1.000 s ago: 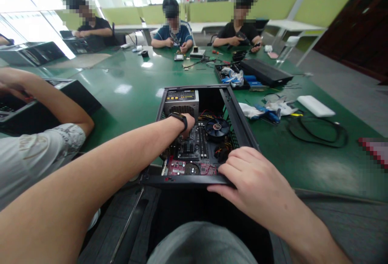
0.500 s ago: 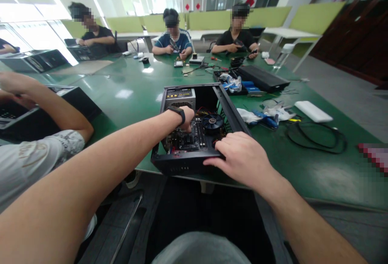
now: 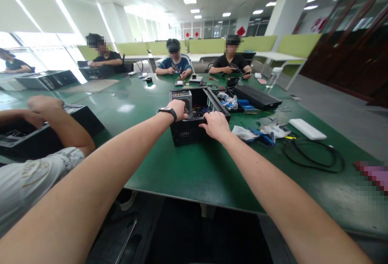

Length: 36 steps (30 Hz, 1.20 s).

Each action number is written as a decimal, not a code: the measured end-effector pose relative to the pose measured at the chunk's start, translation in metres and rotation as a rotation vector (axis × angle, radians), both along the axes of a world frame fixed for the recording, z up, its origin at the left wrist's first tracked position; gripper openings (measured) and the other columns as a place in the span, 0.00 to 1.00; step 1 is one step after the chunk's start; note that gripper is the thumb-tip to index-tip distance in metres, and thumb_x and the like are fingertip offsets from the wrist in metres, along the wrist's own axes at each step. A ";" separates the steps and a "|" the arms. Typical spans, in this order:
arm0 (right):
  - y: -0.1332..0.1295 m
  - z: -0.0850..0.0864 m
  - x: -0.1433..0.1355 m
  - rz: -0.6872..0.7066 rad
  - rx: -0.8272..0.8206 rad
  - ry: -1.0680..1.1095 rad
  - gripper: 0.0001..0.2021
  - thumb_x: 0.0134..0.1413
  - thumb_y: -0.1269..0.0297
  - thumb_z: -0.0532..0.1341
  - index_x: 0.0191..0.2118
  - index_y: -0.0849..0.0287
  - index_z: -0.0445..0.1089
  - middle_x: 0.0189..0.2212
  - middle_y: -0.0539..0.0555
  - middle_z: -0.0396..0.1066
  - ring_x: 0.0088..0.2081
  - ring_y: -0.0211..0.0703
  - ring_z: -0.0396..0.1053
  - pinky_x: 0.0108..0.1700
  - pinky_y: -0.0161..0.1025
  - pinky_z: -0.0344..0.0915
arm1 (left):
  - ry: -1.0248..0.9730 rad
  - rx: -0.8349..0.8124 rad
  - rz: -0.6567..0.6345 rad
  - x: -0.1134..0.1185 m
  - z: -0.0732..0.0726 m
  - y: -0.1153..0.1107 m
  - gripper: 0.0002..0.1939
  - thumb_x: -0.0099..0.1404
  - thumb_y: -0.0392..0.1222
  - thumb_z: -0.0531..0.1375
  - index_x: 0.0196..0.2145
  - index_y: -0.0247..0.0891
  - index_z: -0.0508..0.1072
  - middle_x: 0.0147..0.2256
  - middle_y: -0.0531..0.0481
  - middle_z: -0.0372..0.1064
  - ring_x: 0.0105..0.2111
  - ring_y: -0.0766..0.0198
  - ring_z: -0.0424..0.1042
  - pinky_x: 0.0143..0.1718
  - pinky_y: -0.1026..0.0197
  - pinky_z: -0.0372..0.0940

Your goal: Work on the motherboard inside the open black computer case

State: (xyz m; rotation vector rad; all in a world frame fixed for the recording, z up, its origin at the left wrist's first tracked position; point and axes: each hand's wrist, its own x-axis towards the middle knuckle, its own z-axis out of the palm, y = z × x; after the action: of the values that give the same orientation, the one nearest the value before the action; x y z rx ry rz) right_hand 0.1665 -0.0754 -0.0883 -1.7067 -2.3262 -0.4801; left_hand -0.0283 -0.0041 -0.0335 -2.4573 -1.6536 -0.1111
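A black computer case [image 3: 189, 133] with its side open stands on the green table [image 3: 145, 163] in front of me. My left hand [image 3: 179, 110], with a dark band on the wrist, reaches over the near left rim beside the grey power supply [image 3: 184, 95]; its fingers are curled and their tips are hidden inside the case. My right hand [image 3: 216, 123] is closed on the near right rim, thumb on the outer face. Part of the board and wires show between the hands.
At left, another person's arms [image 3: 66, 122] work in a second black case [image 3: 87, 124]. Right of my case lie gloves [image 3: 245, 133], a black panel [image 3: 256, 96], a white box [image 3: 307, 129] and a looped cable [image 3: 315, 163]. Three people sit across the table.
The computer case has moved away from me, off the near table edge and further onto the table, with both hands on it. The view has tilted up.
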 end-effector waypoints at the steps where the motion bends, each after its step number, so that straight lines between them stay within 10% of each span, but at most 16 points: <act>1: 0.002 -0.001 -0.001 -0.004 0.009 0.010 0.20 0.63 0.51 0.59 0.53 0.60 0.67 0.51 0.57 0.68 0.50 0.47 0.68 0.53 0.53 0.66 | -0.017 0.005 -0.007 -0.001 -0.001 0.000 0.15 0.54 0.48 0.63 0.37 0.37 0.79 0.38 0.44 0.79 0.39 0.58 0.76 0.39 0.64 0.67; 8: -0.027 -0.004 0.003 0.098 0.026 0.062 0.18 0.63 0.50 0.58 0.48 0.60 0.68 0.44 0.55 0.69 0.46 0.45 0.67 0.50 0.49 0.63 | 0.040 -0.087 -0.058 -0.002 -0.001 -0.004 0.14 0.53 0.47 0.63 0.36 0.38 0.79 0.37 0.46 0.79 0.37 0.60 0.75 0.39 0.65 0.66; 24: -0.258 -0.020 -0.022 0.150 0.076 0.351 0.09 0.63 0.60 0.58 0.44 0.57 0.70 0.31 0.51 0.67 0.36 0.44 0.60 0.44 0.45 0.53 | 0.424 -0.449 -0.171 0.031 -0.051 -0.096 0.21 0.48 0.44 0.70 0.40 0.32 0.81 0.40 0.36 0.79 0.40 0.53 0.77 0.40 0.63 0.70; 36: -0.283 -0.024 -0.030 0.130 0.116 0.387 0.09 0.63 0.60 0.58 0.44 0.58 0.71 0.31 0.53 0.69 0.35 0.44 0.62 0.44 0.45 0.54 | 0.403 -0.495 -0.200 0.038 -0.066 -0.119 0.21 0.49 0.38 0.68 0.43 0.29 0.80 0.42 0.32 0.77 0.43 0.50 0.77 0.41 0.61 0.71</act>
State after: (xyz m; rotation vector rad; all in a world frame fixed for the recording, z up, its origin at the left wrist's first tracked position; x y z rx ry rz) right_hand 0.1366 -0.3581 -0.1121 -1.4355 -2.0697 -0.2293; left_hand 0.0094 -0.1228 -0.0995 -2.7313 -1.3764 0.8039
